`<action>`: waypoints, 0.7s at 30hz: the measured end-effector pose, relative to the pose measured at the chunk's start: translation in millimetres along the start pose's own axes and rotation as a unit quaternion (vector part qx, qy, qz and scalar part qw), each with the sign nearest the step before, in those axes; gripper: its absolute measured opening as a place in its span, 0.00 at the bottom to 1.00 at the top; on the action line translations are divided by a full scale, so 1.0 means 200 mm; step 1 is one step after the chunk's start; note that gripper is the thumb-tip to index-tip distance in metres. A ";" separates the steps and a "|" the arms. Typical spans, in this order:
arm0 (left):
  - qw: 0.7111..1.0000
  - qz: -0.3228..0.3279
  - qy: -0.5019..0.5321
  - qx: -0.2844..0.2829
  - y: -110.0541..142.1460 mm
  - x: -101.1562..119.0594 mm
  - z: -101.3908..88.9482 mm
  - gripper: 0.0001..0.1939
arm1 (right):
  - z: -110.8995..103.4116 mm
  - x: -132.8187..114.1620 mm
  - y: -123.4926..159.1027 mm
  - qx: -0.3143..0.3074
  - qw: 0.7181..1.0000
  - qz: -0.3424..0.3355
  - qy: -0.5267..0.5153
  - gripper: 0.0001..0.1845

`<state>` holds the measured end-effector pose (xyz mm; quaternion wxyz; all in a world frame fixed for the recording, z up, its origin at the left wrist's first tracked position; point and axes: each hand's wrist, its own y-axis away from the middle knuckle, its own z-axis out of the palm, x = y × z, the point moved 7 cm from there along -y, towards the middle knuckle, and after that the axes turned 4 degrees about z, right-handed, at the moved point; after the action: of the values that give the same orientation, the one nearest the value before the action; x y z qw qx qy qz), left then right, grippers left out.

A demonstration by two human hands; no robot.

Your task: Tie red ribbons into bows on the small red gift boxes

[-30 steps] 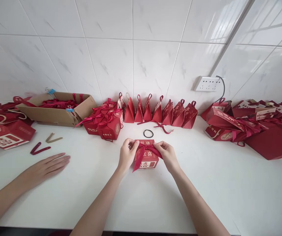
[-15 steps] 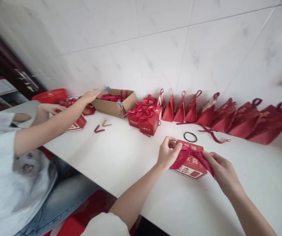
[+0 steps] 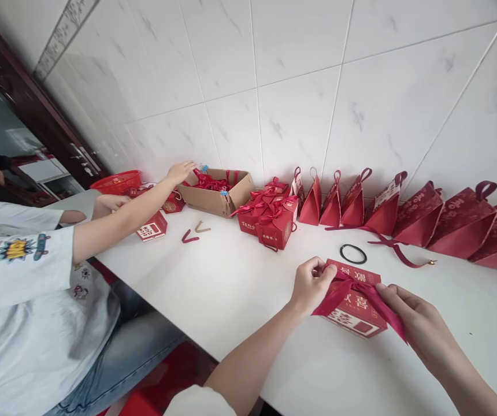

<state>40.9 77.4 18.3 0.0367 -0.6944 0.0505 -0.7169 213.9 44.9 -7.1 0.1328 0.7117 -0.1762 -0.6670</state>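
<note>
A red gift box (image 3: 352, 309) with white and gold characters lies on the white table in front of me. Across its top runs a crimson ribbon (image 3: 351, 284), knotted near the middle. My left hand (image 3: 313, 284) pinches the ribbon at the box's left side, thumb against the fingers. On the right, my right hand (image 3: 408, 315) grips the other side of the ribbon between thumb and fingers, and a tail hangs down below it. Just behind the box lies a black ring-shaped band (image 3: 353, 254). A loose dark red ribbon with a small metal end (image 3: 408, 259) rests farther right.
Red triangular bags with loops (image 3: 382, 211) line the wall. Ribbon-tied red boxes (image 3: 266, 222) stand left of them, beside a cardboard box (image 3: 214, 202) of ribbons. A co-worker's arm (image 3: 122, 222) reaches toward it. A red basket (image 3: 116, 182) sits at far left.
The camera view has shifted, so everything sits lower and farther right in the picture. Both my hands keep hold of the ribbon. The co-worker's arm still reaches toward the cardboard box.
</note>
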 end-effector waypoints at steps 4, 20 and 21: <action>1.000 0.005 -0.002 0.017 0.01 -0.02 0.00 0.19 | -0.01 0.01 -0.01 0.020 0.998 -0.016 -0.062 0.25; 0.999 0.036 -0.032 0.026 0.01 -0.03 0.01 0.17 | -0.01 0.06 -0.05 0.036 0.976 0.012 -0.215 0.20; 0.998 0.038 -0.040 0.022 0.00 -0.03 0.01 0.17 | -0.02 0.06 -0.04 0.038 0.977 0.005 -0.208 0.21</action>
<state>43.3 77.4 11.8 0.0814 -0.7193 0.0597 -0.6873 218.7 47.7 -21.3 0.0697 0.5608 -0.2288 -0.7926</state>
